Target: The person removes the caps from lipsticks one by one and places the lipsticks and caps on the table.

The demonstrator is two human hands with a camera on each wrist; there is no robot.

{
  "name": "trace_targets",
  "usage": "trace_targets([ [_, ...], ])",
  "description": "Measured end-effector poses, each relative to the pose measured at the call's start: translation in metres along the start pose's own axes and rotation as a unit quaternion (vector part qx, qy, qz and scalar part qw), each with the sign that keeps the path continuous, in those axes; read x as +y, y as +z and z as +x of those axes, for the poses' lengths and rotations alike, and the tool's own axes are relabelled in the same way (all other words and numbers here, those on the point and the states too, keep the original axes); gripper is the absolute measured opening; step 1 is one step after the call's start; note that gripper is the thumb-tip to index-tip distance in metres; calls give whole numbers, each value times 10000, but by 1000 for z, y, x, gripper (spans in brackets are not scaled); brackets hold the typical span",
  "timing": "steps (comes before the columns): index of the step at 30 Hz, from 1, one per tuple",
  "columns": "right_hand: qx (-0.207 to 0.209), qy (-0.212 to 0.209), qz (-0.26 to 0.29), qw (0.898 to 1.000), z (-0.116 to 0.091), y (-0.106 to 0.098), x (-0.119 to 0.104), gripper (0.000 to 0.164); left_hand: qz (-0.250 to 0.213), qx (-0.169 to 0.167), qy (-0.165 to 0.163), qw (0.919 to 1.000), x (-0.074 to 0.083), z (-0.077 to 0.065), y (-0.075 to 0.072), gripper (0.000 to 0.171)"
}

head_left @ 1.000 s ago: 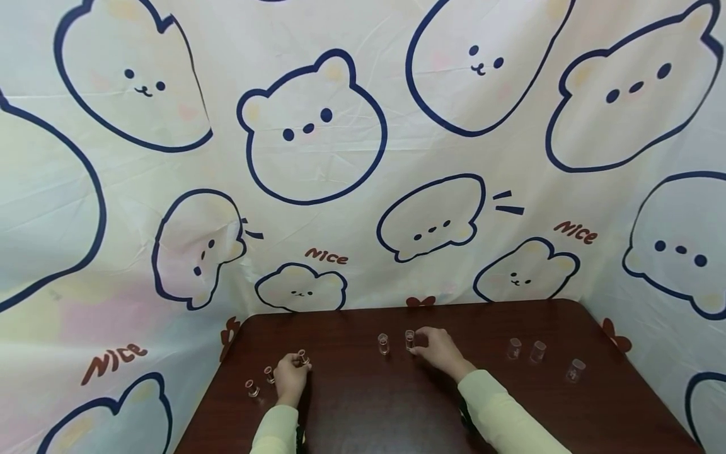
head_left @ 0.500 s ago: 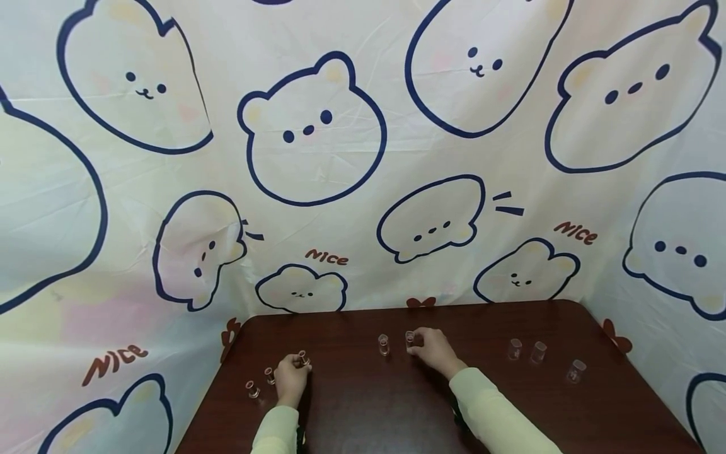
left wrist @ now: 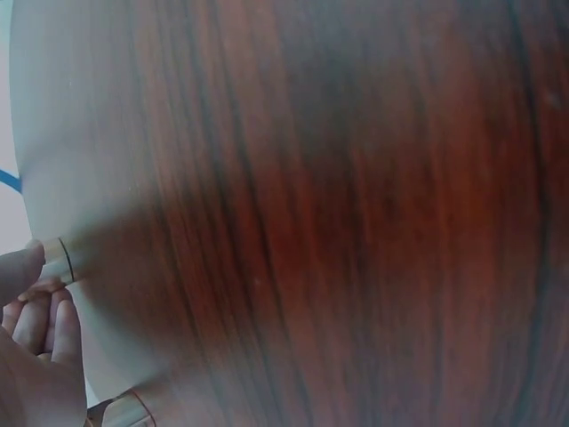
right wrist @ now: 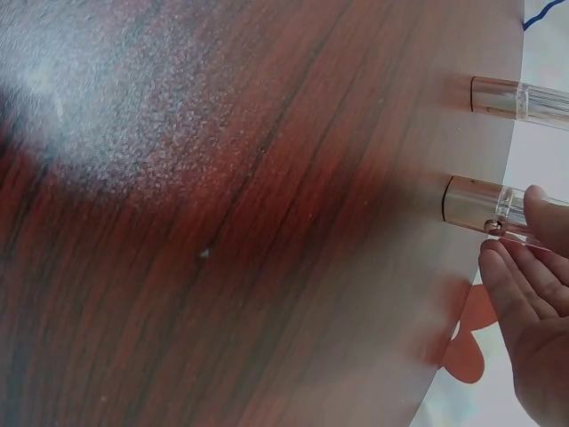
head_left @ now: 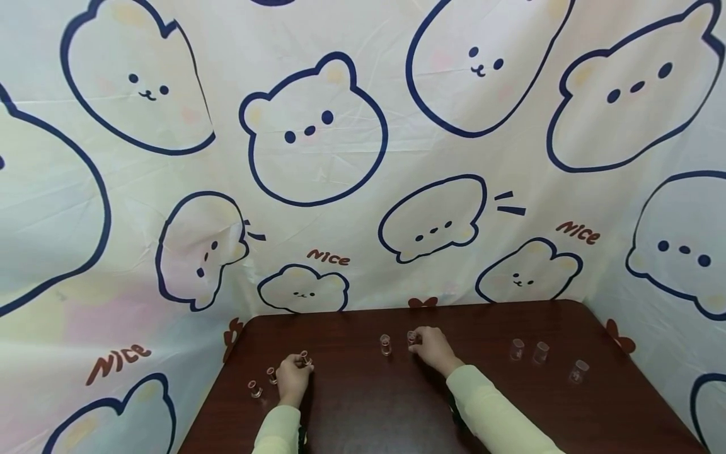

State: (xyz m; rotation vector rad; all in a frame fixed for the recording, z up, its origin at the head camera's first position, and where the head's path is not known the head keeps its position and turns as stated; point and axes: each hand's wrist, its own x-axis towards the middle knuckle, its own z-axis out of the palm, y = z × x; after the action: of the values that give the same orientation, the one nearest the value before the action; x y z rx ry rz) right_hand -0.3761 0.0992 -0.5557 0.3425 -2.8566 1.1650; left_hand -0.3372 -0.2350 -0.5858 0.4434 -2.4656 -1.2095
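Observation:
My left hand pinches a small clear cup at the table's back left. Its lower part shows between thumb and fingers in the left wrist view. Two similar cups, a nearer one and a middle one, stand to the left of that hand. Farther right, my right hand holds another clear cup between thumb and fingertips. The right wrist view shows this cup upright on the table, its upper part partly covered by the thumb. Beside it stands a matching cup.
Three more clear cups, a left one, a middle one and a right one, stand on the right side of the dark wooden table. A cartoon-printed cloth hangs behind the table's back edge.
My right hand has shifted slightly left and closer around its cup, covering more of it. The left hand keeps its hold, and the other cups stay in place.

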Motion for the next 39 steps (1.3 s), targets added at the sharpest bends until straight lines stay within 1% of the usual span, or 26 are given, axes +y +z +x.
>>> trace_targets([
  [4,-7,-60,-58,10000,0,-2,0,19,21,38,32,10000,1,0,1,19],
  [8,12,-88,-88,9999,1,-4,0,17,74,-4,50,10000,4,0,1,19],
  [15,26,-109,81,9999,1,-5,2,10,240,-54,94,9997,6,-1,0,20],
  [20,16,-100,174,9998,0,-8,2,9,319,-88,197,9993,5,-1,0,21],
  [26,53,-225,286,9993,-2,-13,-1,11,362,-44,309,9989,2,0,0,21],
  [34,222,-329,420,9983,-3,-20,-4,10,306,-63,279,9991,2,-1,0,22],
  [36,230,-327,443,9982,-3,-23,-5,9,320,-44,296,9990,2,-1,1,22],
  [39,234,-218,497,9983,-3,-26,-7,9,333,-30,291,9990,1,-1,1,23],
])
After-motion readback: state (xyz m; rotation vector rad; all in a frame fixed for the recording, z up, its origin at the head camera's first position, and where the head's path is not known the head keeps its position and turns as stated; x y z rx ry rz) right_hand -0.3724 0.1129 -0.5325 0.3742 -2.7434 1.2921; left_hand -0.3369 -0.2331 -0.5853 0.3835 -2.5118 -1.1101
